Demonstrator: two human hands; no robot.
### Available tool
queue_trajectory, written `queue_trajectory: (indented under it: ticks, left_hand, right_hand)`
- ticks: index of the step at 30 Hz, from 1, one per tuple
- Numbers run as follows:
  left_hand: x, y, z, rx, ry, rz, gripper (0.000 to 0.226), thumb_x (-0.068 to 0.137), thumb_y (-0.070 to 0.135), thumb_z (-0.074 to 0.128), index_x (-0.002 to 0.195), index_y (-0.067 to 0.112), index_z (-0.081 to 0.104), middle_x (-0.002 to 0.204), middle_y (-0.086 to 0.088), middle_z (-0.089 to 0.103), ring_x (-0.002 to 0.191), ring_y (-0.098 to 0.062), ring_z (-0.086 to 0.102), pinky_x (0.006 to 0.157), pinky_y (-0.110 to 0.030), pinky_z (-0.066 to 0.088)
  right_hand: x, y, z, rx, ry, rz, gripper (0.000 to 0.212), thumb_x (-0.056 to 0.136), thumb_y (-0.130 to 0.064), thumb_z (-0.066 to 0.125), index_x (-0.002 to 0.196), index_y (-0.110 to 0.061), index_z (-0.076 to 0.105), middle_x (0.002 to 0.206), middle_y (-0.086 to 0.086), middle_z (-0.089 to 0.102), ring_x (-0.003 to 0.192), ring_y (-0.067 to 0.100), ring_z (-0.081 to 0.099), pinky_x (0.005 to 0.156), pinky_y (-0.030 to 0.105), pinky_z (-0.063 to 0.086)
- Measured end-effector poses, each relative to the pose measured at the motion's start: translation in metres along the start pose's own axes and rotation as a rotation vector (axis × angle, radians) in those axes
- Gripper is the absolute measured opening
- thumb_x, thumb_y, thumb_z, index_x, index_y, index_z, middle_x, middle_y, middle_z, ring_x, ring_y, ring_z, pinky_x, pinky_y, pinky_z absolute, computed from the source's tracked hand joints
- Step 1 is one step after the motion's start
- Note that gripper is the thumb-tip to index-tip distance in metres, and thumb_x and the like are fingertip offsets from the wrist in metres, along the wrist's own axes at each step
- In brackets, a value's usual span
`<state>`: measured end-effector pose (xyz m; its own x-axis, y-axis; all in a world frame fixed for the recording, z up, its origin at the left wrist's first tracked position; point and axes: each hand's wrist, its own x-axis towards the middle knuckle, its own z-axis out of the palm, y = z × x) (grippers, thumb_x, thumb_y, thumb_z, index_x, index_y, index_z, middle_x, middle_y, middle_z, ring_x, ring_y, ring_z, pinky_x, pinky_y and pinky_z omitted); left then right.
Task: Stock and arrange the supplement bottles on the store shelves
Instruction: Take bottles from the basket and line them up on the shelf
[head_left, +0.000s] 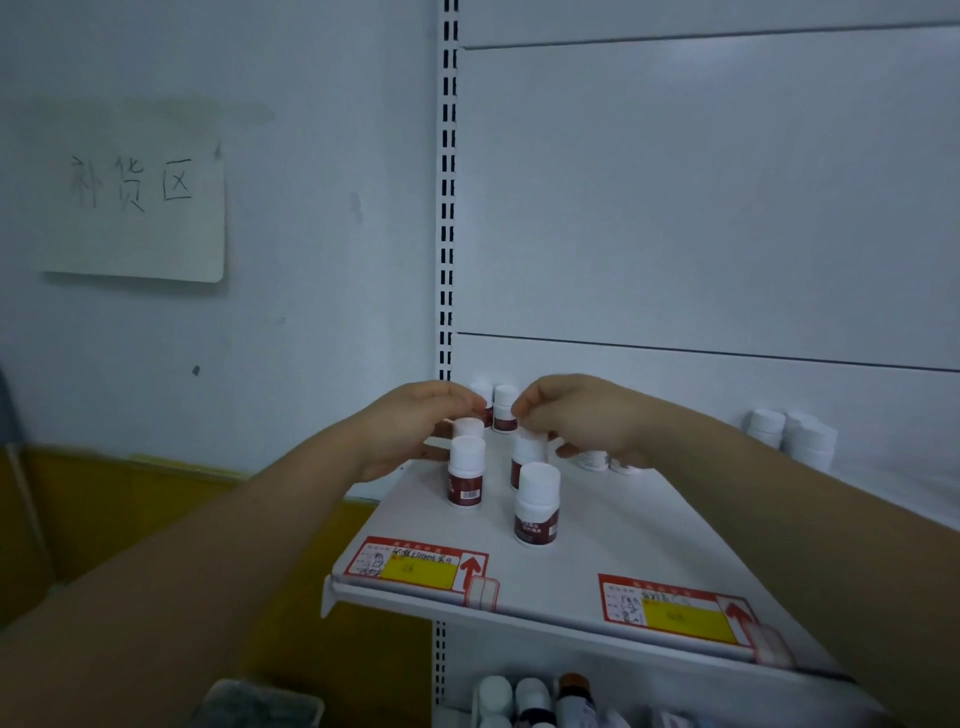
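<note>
Supplement bottles: I see several white-capped, dark-red-labelled ones on the white shelf (623, 551), grouped around my two hands.
Shelf: its front edge carries two red-and-yellow price tags, one (415, 564) below my left hand, the other (675, 608) below and right of my right hand.
Paper sign: a handwritten sheet (135, 192) on the wall, well up and left of both hands.
Left hand: my left hand (410, 426) is curled around a bottle (467, 427) behind the front row; fingers closed on it, only its cap showing.
Right hand: my right hand (576, 415) is cupped over another bottle (529, 457), fingers bent down onto its cap; I take it as gripped.
Front-left bottle: it (466, 470) stands upright just in front of the left hand's bottle.
Front-right bottle: it (537, 504) stands upright nearest me, just in front of the right hand's bottle.
Back pair: two bottles (505, 408) stand between and behind my fingertips.
White bottles: a cluster (795, 434) stands well right of my right hand, at the back panel.
</note>
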<state>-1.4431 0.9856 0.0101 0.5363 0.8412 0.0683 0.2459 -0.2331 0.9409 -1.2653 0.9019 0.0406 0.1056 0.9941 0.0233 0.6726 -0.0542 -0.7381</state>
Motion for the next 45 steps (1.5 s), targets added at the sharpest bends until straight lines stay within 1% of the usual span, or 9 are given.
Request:
queue_trajectory:
  ticks: [5,9,12,21,27,32,36,40,45]
  left_hand:
    - [0.024,0.006,-0.011,0.102,0.057,0.022,0.019,0.097,0.027,0.051,0.114,0.028,0.057,0.116,0.002,0.058,0.104,-0.015,0.057,0.081,-0.029,0.049]
    - [0.048,0.006,-0.01,0.298,0.096,0.07,0.036,0.095,0.021,0.054,0.13,0.027,0.05,0.123,-0.004,0.05,0.107,-0.021,0.053,0.085,-0.031,0.045]
    - [0.064,0.002,-0.003,0.456,0.057,0.107,0.041,0.096,0.018,0.052,0.136,0.023,0.048,0.13,-0.007,0.052,0.104,-0.017,0.05,0.089,-0.026,0.04]
    - [0.089,-0.009,0.002,0.361,0.148,0.133,0.006,0.088,0.016,0.062,0.095,0.016,0.061,0.089,-0.001,0.06,0.088,-0.022,0.058,0.075,-0.031,0.049]
    - [0.064,0.014,-0.007,-0.121,0.188,0.151,0.015,0.095,0.015,0.052,0.101,0.024,0.062,0.11,-0.009,0.06,0.094,-0.022,0.061,0.078,-0.037,0.057]
    - [0.027,0.042,-0.011,-0.483,0.071,0.206,0.024,0.099,0.01,0.043,0.105,0.016,0.065,0.11,-0.014,0.056,0.096,-0.033,0.064,0.071,-0.045,0.058]
    - [0.006,0.049,-0.009,-0.564,0.041,0.224,0.027,0.1,0.012,0.039,0.104,0.015,0.065,0.102,-0.014,0.061,0.088,-0.027,0.069,0.065,-0.038,0.057]
    - [-0.011,0.052,-0.005,-0.546,-0.008,0.238,0.024,0.1,0.013,0.04,0.098,0.017,0.063,0.096,-0.01,0.066,0.089,-0.025,0.069,0.061,-0.036,0.056]
    - [-0.026,0.055,0.0,-0.483,0.0,0.241,0.027,0.101,0.015,0.039,0.105,0.022,0.065,0.105,-0.008,0.071,0.089,-0.023,0.067,0.072,-0.039,0.058]
  right_hand:
    - [0.03,-0.005,-0.015,-0.001,0.139,-0.042,0.026,0.088,-0.022,0.061,0.115,-0.024,0.061,0.12,0.002,0.059,0.109,0.022,0.058,0.092,0.034,0.051]
    - [0.064,-0.001,-0.008,-0.341,0.163,-0.085,0.044,0.092,-0.022,0.057,0.135,-0.019,0.051,0.138,0.003,0.051,0.121,0.019,0.05,0.094,0.022,0.037]
    - [0.081,0.004,0.001,-0.594,0.143,-0.1,0.045,0.094,-0.022,0.049,0.138,-0.015,0.047,0.144,0.006,0.046,0.129,0.021,0.044,0.1,0.025,0.034]
    - [0.097,0.012,0.01,-0.694,0.276,-0.17,0.026,0.093,-0.028,0.054,0.114,-0.015,0.061,0.121,0.006,0.06,0.11,0.024,0.054,0.086,0.028,0.039]
    - [0.079,0.001,-0.011,-0.183,0.459,-0.259,0.01,0.087,-0.026,0.061,0.096,-0.02,0.061,0.097,0.001,0.06,0.087,0.021,0.058,0.077,0.031,0.048]
    - [0.047,-0.012,-0.022,0.319,0.374,-0.249,0.029,0.091,-0.022,0.057,0.119,-0.019,0.057,0.1,0.003,0.058,0.095,0.027,0.064,0.081,0.043,0.058]
    - [0.025,-0.011,-0.021,0.434,0.324,-0.245,0.012,0.089,-0.029,0.059,0.097,-0.026,0.067,0.107,-0.001,0.066,0.101,0.022,0.062,0.091,0.041,0.053]
    - [0.002,-0.011,-0.021,0.521,0.215,-0.226,0.015,0.089,-0.036,0.062,0.094,-0.022,0.063,0.091,-0.001,0.066,0.083,0.017,0.06,0.078,0.032,0.049]
    - [-0.023,-0.013,-0.02,0.702,0.113,-0.195,0.012,0.093,-0.033,0.056,0.096,-0.022,0.06,0.083,0.002,0.057,0.074,0.02,0.056,0.059,0.028,0.045]
